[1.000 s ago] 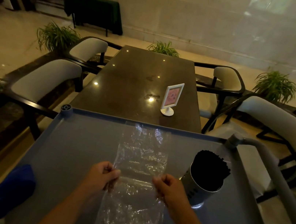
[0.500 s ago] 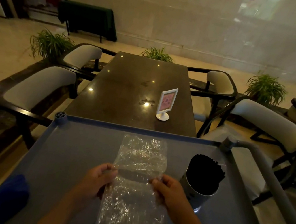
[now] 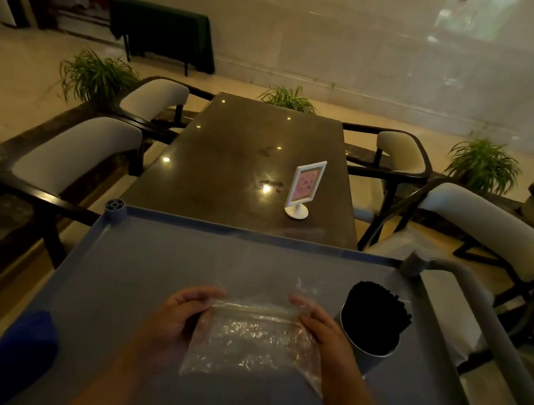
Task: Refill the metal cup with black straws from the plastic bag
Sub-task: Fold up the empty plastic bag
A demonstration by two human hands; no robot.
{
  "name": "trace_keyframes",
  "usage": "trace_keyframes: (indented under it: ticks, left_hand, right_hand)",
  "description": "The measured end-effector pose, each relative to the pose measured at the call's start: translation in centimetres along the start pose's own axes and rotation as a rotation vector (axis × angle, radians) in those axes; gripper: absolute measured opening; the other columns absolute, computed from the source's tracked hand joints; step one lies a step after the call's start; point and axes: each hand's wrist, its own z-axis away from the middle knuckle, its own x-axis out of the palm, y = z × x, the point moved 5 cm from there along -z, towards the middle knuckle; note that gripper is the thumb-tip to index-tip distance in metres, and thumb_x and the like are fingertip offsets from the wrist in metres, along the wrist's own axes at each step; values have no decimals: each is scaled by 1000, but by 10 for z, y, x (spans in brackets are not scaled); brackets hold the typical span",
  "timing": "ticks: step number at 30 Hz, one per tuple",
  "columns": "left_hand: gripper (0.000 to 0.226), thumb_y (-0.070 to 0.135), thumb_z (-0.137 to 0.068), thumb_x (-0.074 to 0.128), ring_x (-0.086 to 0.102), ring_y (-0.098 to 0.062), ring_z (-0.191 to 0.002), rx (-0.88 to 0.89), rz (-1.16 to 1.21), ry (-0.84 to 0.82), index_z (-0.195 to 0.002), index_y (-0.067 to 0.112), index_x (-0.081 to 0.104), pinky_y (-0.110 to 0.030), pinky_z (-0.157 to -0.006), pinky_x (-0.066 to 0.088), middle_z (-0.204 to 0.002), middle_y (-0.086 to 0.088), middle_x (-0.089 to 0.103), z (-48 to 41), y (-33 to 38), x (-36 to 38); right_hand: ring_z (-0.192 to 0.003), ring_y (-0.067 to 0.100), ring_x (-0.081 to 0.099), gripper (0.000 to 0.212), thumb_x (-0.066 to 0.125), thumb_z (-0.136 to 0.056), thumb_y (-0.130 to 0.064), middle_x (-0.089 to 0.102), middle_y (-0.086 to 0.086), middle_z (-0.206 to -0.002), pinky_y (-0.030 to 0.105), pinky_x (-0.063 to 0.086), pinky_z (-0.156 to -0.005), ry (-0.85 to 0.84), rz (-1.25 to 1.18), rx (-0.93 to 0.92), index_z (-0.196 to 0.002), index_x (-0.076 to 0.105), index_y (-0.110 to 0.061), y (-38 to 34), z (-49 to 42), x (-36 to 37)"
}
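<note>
Now both hands, left hand (image 3: 177, 319) and right hand (image 3: 323, 328), grasp the folded plastic bag (image 3: 251, 342) on the cart (image 3: 130, 272); right of them stands the metal cup (image 3: 367, 342) full of black straws (image 3: 376, 309).

Empty bag at lower centre, full cup to its right.
The clear, crinkled plastic bag (image 3: 253, 340) lies flat with its top folded over. The metal cup (image 3: 367, 344) stands upright, packed with black straws (image 3: 375, 314), in the lower right of the frame.
</note>
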Motion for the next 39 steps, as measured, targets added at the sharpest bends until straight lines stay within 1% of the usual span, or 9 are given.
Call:
trace_keyframes:
  ticks: [5, 11, 18, 22, 24, 26, 31, 34, 39]
  left_hand:
    - [40, -12, -90, 45, 64, -12, -46, -17, -24, 14, -72, 7, 76, -19, -43, 52, -61, -5, 71, 0, -1, -2]
    - [37, -13, -89, 33, 45, -9, -42, 61, -196, 56, -62, 5, 53, -17, -39, 38, -54, -7, 44, 7, 5, 2]
    - [32, 48, -82, 62, 45, -24, -63, 136, -479, 33, -72, 18, 57, -42, -58, 48, -68, -8, 49, 6, 10, -7]
    - [56, 60, -64, 83, 48, -22, -77, 62, -477, -28, -98, 24, 56, -41, -63, 47, -92, 3, 58, 6, 2, -5]
    - [81, 50, -58, 90, 61, -27, -100, -34, -415, -23, -125, 32, 49, -45, -75, 56, -123, -2, 57, 7, -3, -9]
    - [91, 34, -59, 94, 70, -30, -99, -133, -340, -23, -134, 33, 42, -41, -73, 60, -127, -13, 61, 10, -5, -10]
    - [43, 13, -68, 86, 68, -14, -64, -149, -330, -58, -106, 2, 68, -26, -52, 54, -81, -6, 73, 17, -2, 1]
    - [20, 1, -83, 73, 66, -14, -64, -98, -353, -11, -102, 0, 68, -27, -50, 51, -78, -6, 71, 17, 1, 4]
    - [4, 1, -91, 63, 62, -16, -61, -48, -418, -20, -93, 2, 59, -26, -48, 49, -77, -12, 66, 16, 6, 4]
  right_hand:
    - [-55, 23, 63, 17, 56, -76, 0, 65, 13, -64, 28, 53, -47, -15, -79, 13, -69, 71, -5, 3, 4, 2]
    - [-49, 17, 55, 27, 39, -84, 10, 56, 9, -62, 25, 48, -45, 11, 28, 20, -69, 57, -3, 7, 2, -3]
    - [-54, 12, 48, 8, 54, -85, -2, 50, 7, -70, 25, 40, -46, -43, 369, -2, -81, 56, -8, 2, 5, 7]
    - [-65, 17, 52, 50, 48, -82, 15, 57, 23, -111, 29, 49, -56, -80, 510, -58, -117, 54, -20, 0, 9, 9]
    - [-68, 21, 52, 67, 50, -81, 18, 53, 26, -117, 32, 52, -60, -90, 483, -87, -130, 48, -27, -3, 10, 9]
    - [-71, 24, 53, 77, 52, -81, 21, 53, 27, -118, 33, 54, -63, -78, 455, -98, -139, 40, -29, -5, 9, 9]
    - [-75, 23, 58, 55, 56, -87, 12, 63, 16, -102, 31, 53, -65, 33, 417, -33, -131, 46, -19, 3, 6, 3]
    - [-65, 15, 57, 18, 60, -90, -2, 63, 11, -83, 26, 49, -58, 35, 428, 67, -107, 64, -5, 9, 7, 3]
    - [-44, 7, 49, 14, 62, -92, -11, 58, -1, -57, 22, 40, -42, 22, 467, 102, -79, 61, -6, 14, 10, -1]
